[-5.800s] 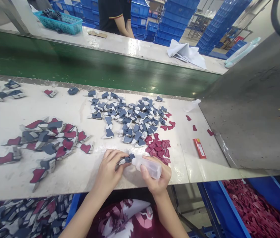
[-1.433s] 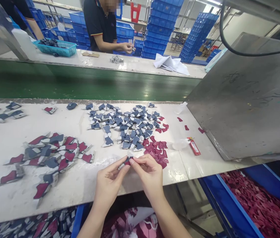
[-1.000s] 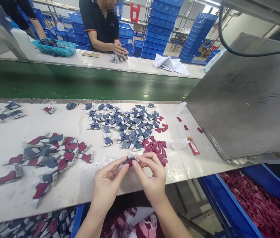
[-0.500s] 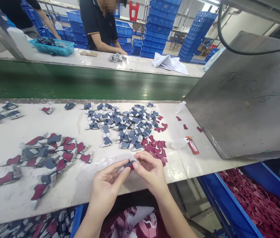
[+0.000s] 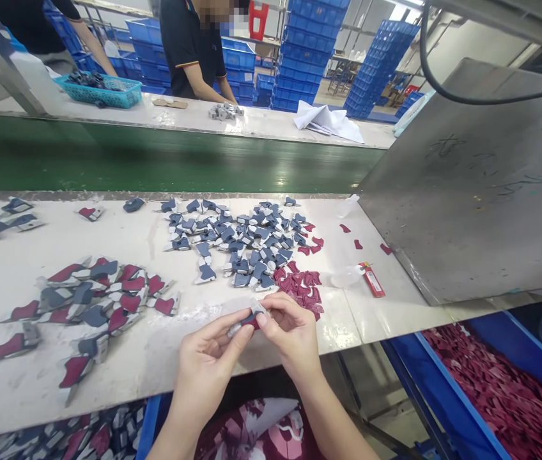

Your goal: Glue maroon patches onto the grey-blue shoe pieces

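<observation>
Near the table's front edge, both hands pinch one small grey-and-navy plastic part point(image 5: 254, 313) with a maroon face. My left hand point(image 5: 211, 348) grips its left end between thumb and fingers. My right hand point(image 5: 294, 329) presses the right end with the thumb, its fingers curled behind. The fingertips hide much of the part. Just beyond them lie a heap of navy-and-grey parts point(image 5: 240, 239) and a smaller pile of flat maroon pieces point(image 5: 304, 287). To the left is a spread of parts with maroon faces point(image 5: 108, 291).
A metal panel point(image 5: 482, 191) slants up at right, with a clear squeeze bottle point(image 5: 348, 276) and a red packet point(image 5: 372, 281) before it. Blue bins with maroon pieces point(image 5: 505, 390) and finished-looking parts point(image 5: 79, 434) sit below. Across the green belt point(image 5: 179, 163), a person point(image 5: 194, 57) works.
The part in my hands has tilted slightly, and more of its maroon face shows. Both hands keep their grip. The person opposite has shifted an arm slightly.
</observation>
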`<state>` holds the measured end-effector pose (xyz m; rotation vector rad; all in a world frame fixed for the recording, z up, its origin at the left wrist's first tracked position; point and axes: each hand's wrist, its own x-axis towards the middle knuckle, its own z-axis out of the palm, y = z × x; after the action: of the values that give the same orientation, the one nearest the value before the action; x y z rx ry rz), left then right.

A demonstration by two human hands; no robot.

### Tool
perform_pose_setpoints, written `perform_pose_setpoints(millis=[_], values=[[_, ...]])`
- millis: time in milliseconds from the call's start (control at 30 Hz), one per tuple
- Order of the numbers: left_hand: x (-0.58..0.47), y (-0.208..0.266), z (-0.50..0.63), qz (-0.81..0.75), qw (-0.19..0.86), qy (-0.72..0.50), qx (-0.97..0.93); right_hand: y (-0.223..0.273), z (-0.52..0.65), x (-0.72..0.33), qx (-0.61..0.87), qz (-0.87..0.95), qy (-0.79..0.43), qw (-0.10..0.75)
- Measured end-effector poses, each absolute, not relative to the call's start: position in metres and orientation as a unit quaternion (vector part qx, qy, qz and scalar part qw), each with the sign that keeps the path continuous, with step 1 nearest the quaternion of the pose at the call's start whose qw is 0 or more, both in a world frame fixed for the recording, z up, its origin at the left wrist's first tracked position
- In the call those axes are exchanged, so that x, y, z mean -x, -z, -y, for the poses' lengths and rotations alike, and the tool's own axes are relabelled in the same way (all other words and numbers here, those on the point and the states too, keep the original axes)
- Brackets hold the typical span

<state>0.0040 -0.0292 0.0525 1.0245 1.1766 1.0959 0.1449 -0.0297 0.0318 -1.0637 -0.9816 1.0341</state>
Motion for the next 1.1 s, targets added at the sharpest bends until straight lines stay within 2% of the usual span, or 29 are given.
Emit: perform_pose_setpoints(millis=[200,400,633,1100], values=[[-0.001,-0.048,0.029,-0.513,0.563,-0.466,-0.45,-0.023,0.03,-0.141,0.478,0.424,-0.462,0.615],[0.0,-0.046,0.028,-0.518,0.56,-0.474,-0.439,-0.022,0.034,-0.134,0.507,0.445,-0.423,0.605],[-0.001,-0.049,0.028,-0.52,0.553,-0.491,-0.427,-0.021,0.034,-0.127,0.507,0.422,-0.423,0.622],[-0.003,-0.053,0.029,-0.534,0.53,-0.485,-0.445,-0.027,0.031,-0.137,0.458,0.452,-0.45,0.62]])
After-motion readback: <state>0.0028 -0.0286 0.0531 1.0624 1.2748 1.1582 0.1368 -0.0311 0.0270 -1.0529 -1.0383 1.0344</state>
